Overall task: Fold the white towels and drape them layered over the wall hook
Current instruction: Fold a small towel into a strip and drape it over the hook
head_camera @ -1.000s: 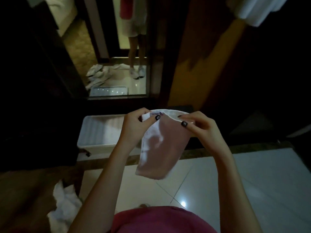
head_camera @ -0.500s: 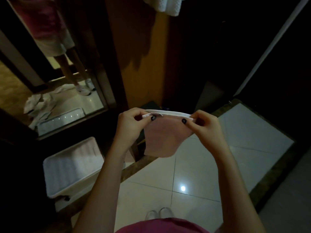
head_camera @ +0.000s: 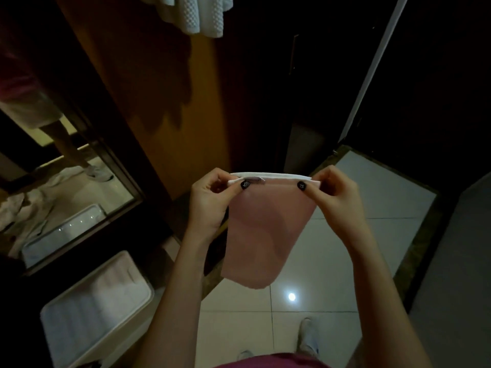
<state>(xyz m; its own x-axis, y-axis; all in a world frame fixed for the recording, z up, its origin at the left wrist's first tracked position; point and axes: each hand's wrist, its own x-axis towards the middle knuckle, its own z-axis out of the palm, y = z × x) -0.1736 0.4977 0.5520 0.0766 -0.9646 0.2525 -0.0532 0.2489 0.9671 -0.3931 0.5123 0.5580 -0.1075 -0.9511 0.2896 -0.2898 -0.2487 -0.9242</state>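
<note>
Between left hand (head_camera: 210, 199) & right hand (head_camera: 335, 199), a pinch per top corner: towel (head_camera: 265, 229), top edge horiz., length prob. downward.

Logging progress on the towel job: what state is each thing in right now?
small towel: hanging, top edge stretched between both hands.
left hand: pinches its left corner.
right hand: pinches its right corner.
waffle towel: draped high on the wall.
white bin: upright on the floor.

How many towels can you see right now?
2 clear ones: a folded towel pinched by the left hand and right hand, and a waffle towel hanging at the top edge, maybe layered. The mirror reflects a crumpled pile.
</note>
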